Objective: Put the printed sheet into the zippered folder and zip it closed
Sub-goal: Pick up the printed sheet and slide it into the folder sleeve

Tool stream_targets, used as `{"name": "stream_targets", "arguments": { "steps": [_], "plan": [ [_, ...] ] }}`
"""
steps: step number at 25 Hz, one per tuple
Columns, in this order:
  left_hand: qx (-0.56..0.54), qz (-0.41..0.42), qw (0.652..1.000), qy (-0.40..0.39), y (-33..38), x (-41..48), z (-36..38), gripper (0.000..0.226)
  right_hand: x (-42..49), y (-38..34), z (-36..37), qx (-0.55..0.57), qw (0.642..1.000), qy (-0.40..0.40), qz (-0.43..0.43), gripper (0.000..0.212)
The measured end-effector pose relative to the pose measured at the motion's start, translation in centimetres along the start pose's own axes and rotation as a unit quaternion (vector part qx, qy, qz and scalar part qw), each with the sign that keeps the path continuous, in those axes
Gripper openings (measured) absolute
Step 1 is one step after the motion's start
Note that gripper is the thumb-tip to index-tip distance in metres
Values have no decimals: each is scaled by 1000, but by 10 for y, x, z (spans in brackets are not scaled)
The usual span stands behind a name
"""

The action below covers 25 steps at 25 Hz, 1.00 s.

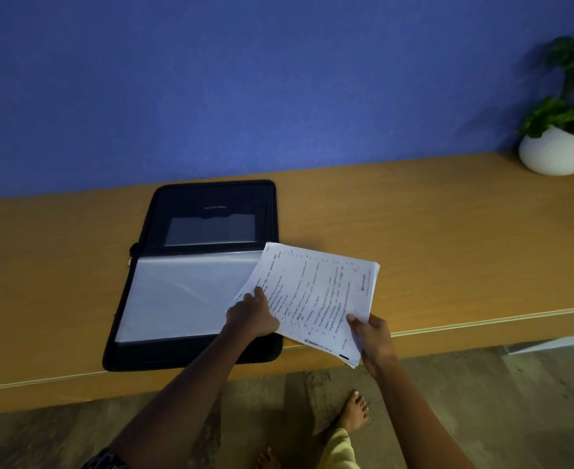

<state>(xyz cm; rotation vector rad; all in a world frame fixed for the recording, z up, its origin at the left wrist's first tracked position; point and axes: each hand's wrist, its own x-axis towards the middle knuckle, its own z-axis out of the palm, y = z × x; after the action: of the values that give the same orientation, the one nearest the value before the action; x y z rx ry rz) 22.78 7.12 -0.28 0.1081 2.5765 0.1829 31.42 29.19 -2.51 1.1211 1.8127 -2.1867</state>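
A black zippered folder (211,201) lies open on the wooden table, its far half showing a dark pocket and its near half covered by a clear plastic sleeve (184,292). The printed sheet (316,296), white with lines of text, is held tilted above the folder's right edge and the table. My left hand (253,316) grips the sheet's left edge, thumb on top. My right hand (373,336) pinches its near right corner. The sheet looks like a thin stack of pages.
The wooden table (448,248) runs along a blue wall. A white pot with a green plant (556,150) stands at the far right. The table's front edge is just under my hands, with my bare feet (353,414) on the floor below.
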Motion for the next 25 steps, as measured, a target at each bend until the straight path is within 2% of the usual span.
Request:
{"name": "stream_targets", "arguments": {
  "steps": [4,9,13,17,21,25],
  "plan": [
    [-35,-38,990,128,-5,22,-14,44,1,9,-12,12,999,-17,24,19],
    [-47,-72,988,129,-4,56,-20,57,8,13,-22,28,998,-43,27,22],
    [-41,-64,988,131,-3,78,-24,43,19,13,-30,11,997,-69,17,22],
    [-41,-46,982,177,-5,92,-32,43,31,8,-34,-27,996,-80,-2,19],
    [-56,-44,974,217,-9,107,-44,18,45,-10,-35,-76,991,-103,-28,12],
    [-86,-67,964,241,-6,117,-55,20,65,-33,-38,-109,985,-127,-39,12]
  ]
}}
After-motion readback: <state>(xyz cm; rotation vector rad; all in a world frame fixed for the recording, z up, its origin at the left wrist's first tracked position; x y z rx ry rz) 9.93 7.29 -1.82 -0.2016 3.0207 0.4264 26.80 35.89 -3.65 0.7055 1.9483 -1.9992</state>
